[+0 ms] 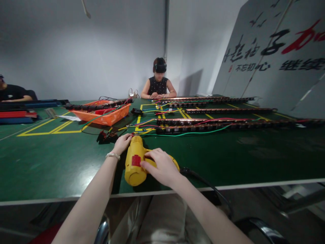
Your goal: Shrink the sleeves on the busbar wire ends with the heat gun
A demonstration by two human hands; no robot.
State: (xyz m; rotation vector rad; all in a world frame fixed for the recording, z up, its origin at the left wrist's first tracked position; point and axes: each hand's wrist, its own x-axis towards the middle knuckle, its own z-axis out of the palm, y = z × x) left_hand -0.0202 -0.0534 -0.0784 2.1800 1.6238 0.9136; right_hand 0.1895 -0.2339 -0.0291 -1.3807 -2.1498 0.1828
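A yellow heat gun (133, 159) with a red label lies on its side on the green table, its nozzle pointing away from me. My right hand (162, 166) is wrapped around its handle from above. Just left of the nozzle, my left hand (123, 143) has its fingers drawn together beside the wire ends; what they pinch is mostly hidden. Past the nozzle, thin colored wires (144, 130) run out of a long black strip with a copper-colored edge (193, 128). A black connector piece (106, 137) sits beyond my left hand.
An orange basket (106, 117) holding strips and wires stands at the back left. More long strips (228, 111) lie to the right. The gun's black cord (200, 178) drops over the table's front edge (254, 185). Co-workers sit across (158, 86) and at far left (15, 91).
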